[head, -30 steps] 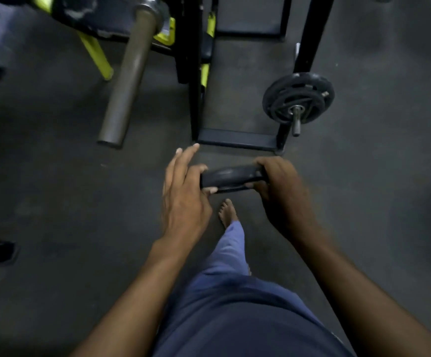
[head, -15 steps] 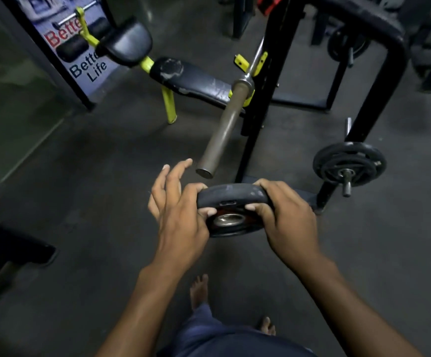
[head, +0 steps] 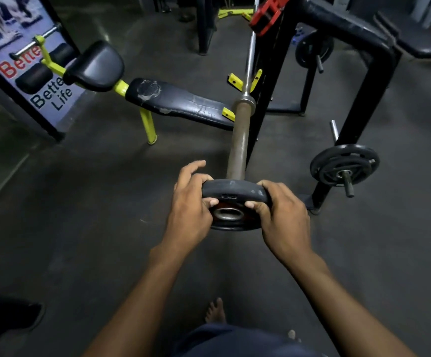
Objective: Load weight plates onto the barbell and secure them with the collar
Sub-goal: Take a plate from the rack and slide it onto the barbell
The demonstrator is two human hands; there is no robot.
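A small black weight plate (head: 235,193) with a metal-ringed centre hole sits between my hands, its face turned toward me. My left hand (head: 190,211) grips its left rim, thumb on the face. My right hand (head: 282,217) grips the right rim the same way. The barbell (head: 238,143) rests on the rack and its bare brown sleeve points at me; the sleeve's end is hidden right behind the plate's top edge. A red collar (head: 267,15) shows near the rack's top.
A black bench (head: 181,104) with yellow legs lies left of the bar. The black rack upright (head: 268,81) stands just right of the sleeve. More plates (head: 344,164) hang on a storage peg at the right. A poster panel (head: 16,60) stands far left.
I have stepped up to the bar with the plate. The plate was raised from edge-on to face-on and now sits at the sleeve's end.
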